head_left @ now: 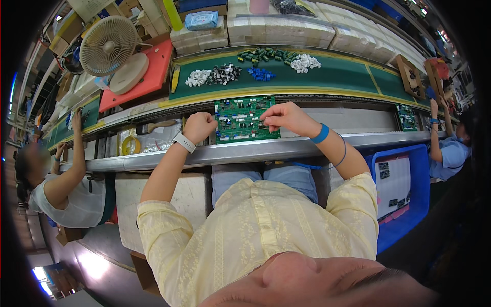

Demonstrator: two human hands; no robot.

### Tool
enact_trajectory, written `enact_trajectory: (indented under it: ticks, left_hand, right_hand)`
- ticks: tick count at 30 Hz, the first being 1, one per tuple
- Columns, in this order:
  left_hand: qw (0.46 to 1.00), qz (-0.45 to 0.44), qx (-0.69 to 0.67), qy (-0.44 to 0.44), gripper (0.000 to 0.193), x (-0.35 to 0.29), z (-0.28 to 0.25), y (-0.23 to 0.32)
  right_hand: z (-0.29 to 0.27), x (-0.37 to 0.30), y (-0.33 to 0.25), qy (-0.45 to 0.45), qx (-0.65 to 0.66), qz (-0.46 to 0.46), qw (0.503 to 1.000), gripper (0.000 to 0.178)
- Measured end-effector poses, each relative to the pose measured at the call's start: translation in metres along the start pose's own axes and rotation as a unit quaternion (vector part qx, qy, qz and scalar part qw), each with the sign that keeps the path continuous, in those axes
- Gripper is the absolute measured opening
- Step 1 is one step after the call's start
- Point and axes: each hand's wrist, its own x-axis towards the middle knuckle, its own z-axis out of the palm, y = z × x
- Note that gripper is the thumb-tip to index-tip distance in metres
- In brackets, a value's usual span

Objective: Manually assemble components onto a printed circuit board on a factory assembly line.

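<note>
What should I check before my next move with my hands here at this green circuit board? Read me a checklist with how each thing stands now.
1. Green circuit board in front of you, between your hands: ok.
2. Left hand at the board's left edge: ok; firm contact: cannot tell.
3. Right hand over the board's right part, fingers drawn together: ok; a part between the fingertips: cannot tell.
4. Blue wristband on the right wrist: ok; where its cord ends: cannot tell.
5. Blue component heap on the green belt beyond the board: ok.
6. Every component fully seated: cannot tell, too small.
</note>
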Motion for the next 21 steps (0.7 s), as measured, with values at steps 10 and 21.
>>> enact_trajectory:
  ticks: [10, 21]
  left_hand:
    - [0.999, -0.008, 0.035, -0.004, 0.028, -0.002, -0.003, 0.012]
    - [0.979, 0.067, 0.176, 0.075, 0.037, -0.003, -0.018, 0.032]
  right_hand:
    - [-0.003, -0.015, 0.033, 0.114, -0.398, -0.227, 0.882, 0.015]
    - [0.010, -0.016, 0.042, 0.120, -0.546, -0.206, 0.803, 0.007]
